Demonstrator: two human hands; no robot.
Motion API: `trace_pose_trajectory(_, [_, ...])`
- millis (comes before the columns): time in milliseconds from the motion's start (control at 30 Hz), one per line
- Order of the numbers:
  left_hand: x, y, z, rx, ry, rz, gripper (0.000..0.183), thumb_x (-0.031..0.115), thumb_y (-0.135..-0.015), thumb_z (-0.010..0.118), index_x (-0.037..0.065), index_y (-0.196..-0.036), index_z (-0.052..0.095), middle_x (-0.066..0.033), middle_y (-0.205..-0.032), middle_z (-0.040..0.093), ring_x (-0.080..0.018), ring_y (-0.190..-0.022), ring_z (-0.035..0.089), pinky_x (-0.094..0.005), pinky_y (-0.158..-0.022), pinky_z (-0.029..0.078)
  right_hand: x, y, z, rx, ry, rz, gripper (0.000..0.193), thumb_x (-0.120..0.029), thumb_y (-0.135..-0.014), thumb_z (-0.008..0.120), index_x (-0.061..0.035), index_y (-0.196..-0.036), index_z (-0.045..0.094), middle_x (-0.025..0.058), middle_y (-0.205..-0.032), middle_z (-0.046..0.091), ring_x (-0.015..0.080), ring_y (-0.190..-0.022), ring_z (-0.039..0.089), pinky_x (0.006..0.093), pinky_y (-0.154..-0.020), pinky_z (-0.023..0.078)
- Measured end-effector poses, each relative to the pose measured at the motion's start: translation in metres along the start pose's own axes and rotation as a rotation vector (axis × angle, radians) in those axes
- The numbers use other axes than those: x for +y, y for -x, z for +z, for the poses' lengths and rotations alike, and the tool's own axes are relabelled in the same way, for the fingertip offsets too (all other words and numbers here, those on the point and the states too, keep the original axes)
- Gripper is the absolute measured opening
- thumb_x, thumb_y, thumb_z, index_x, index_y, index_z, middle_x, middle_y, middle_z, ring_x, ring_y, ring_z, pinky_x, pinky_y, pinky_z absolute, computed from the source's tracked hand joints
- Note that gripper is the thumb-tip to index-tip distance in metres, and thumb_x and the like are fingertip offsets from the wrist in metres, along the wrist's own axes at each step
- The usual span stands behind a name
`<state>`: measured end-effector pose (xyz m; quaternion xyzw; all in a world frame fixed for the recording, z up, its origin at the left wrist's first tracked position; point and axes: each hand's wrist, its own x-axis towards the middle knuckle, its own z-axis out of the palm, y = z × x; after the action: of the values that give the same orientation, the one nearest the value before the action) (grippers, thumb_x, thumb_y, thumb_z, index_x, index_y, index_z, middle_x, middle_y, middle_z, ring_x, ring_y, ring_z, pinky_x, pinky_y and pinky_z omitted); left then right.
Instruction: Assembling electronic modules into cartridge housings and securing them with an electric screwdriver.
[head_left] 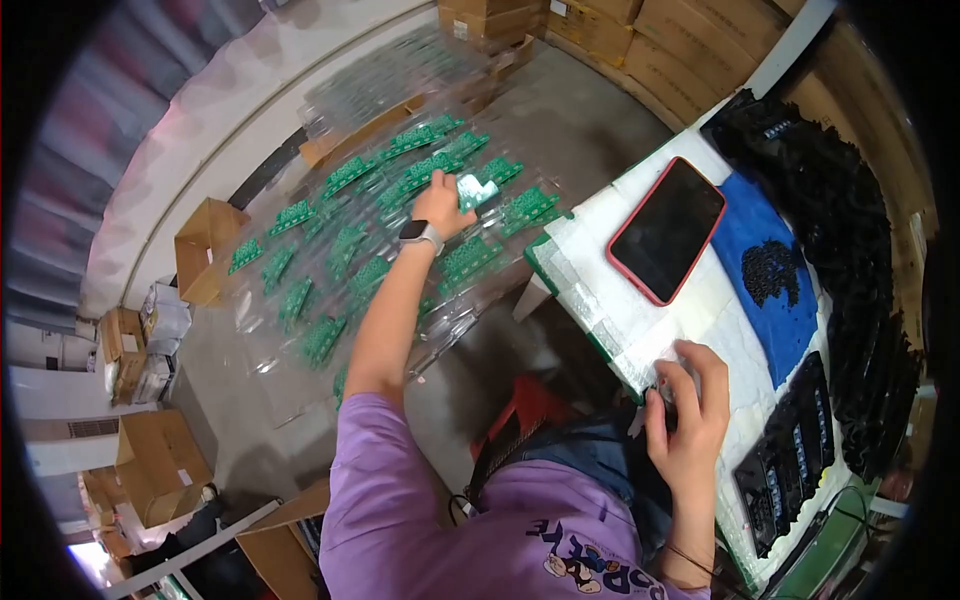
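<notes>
My left hand (442, 208), with a watch on the wrist, reaches out over the clear plastic trays (400, 300). Its thumb and fingers close on a small circuit board (478, 190) that shines whitish with glare. Several green circuit boards (470, 260) sit in rows around it in the trays. On the right, my right hand (690, 410) is at the near corner of the white-covered table (680, 325). Its fingers are curled toward the thumb. Something small, dark and partly clear shows at the fingertips, too hidden to name.
A phone with a red case (667, 230) lies on the table beside a blue cloth (755, 260) bearing small black pieces (772, 273). Black parts (790, 455) and a long black heap (850, 240) line the right side. Cardboard boxes (210, 250) stand on the floor.
</notes>
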<state>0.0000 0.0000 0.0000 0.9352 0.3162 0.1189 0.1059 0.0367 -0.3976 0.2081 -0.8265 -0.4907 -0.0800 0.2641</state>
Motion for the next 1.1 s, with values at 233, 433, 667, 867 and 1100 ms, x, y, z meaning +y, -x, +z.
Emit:
trace_pose_trajectory(233, [-0.036,-0.063,-0.016,0.035,-0.12,-0.074,0.055,0.028,-0.061,0.073,0.0,-0.104,0.052,-0.0163,-0.105,0.054,-0.0314,-0.102,0.05,-0.039,-0.084,0.045,0.0,-0.01,0.0,-0.031,0.074,-0.007,0.031,-0.004,-0.061,0.061,-0.0003,-0.091,0.055,0.018,-0.102,0.051,0.036,-0.092,0.051,0.0416,-0.077,0.043])
trace_pose_trajectory(433, [-0.081,-0.074,0.021,-0.12,-0.086,0.0,0.058,0.032,-0.063,0.074,0.0,-0.107,0.052,-0.0185,-0.112,0.053,-0.0317,-0.107,0.05,-0.0398,-0.09,0.043,-0.002,-0.014,0.003,-0.082,0.074,0.022,0.034,-0.005,-0.057,0.061,-0.002,-0.091,0.055,0.0176,-0.1,0.05,0.0361,-0.092,0.049,0.0424,-0.076,0.042])
trace_pose_trajectory(667, [-0.06,-0.109,-0.025,-0.156,-0.236,0.034,0.048,0.031,-0.056,0.073,0.0,-0.089,0.059,-0.0194,-0.09,0.058,-0.0335,-0.09,0.056,-0.0407,-0.079,0.047,0.002,-0.02,0.009,-0.103,0.115,0.056,0.033,-0.005,-0.055,0.06,-0.0033,-0.087,0.056,0.0181,-0.097,0.049,0.0368,-0.088,0.048,0.0427,-0.072,0.042])
trace_pose_trajectory(867, [-0.107,-0.142,-0.011,-0.046,-0.339,-0.096,0.057,0.018,-0.059,0.074,0.002,-0.109,0.054,-0.016,-0.113,0.053,-0.0318,-0.108,0.048,-0.0382,-0.092,0.042,0.004,-0.026,0.014,-0.13,0.128,0.071,0.03,-0.006,-0.054,0.06,-0.0043,-0.083,0.055,0.0182,-0.095,0.047,0.0367,-0.084,0.047,0.0426,-0.067,0.041])
trace_pose_trajectory(1100, [-0.121,-0.154,0.025,-0.161,-0.25,-0.154,0.057,0.013,-0.061,0.075,0.001,-0.11,0.051,-0.0162,-0.117,0.051,-0.0301,-0.111,0.047,-0.0381,-0.093,0.042,0.008,-0.027,0.016,-0.141,0.162,0.076,0.026,-0.012,-0.055,0.059,-0.0049,-0.08,0.055,0.0166,-0.093,0.046,0.0336,-0.081,0.047,0.0398,-0.063,0.04])
